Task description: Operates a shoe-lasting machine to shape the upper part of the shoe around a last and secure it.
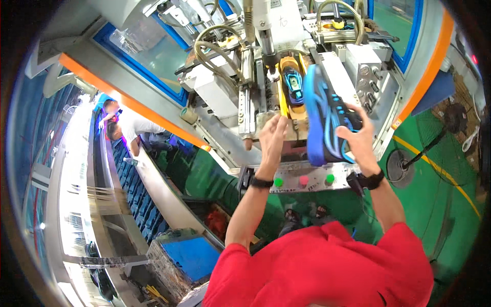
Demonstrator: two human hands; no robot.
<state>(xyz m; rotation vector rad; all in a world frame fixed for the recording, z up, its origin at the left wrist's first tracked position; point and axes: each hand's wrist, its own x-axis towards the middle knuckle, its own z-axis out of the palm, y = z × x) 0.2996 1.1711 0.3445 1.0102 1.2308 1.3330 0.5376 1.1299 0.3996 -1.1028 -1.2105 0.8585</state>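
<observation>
A sports shoe [321, 117] with a blue sole and a dark, light-blue-patterned upper is in my right hand [359, 138]. My fingers and thumb close around the upper, and the sole faces left. My left hand [273, 139] is raised just left of the shoe, apart from it, its fingers loosely stretched and nothing seen in them. Beyond it, a machine's yellow-sided holder [284, 97] contains a blue and black shoe-shaped piece [294, 84]. The shoe hides part of the holder's right side.
A vertical metal press rod [267, 48] hangs beside the holder. Green and red buttons [304, 180] line the machine's front panel. An orange-edged frame [128, 97] flanks the machine. At left runs a conveyor [135, 184] with people beyond; a floor fan [409, 163] stands right.
</observation>
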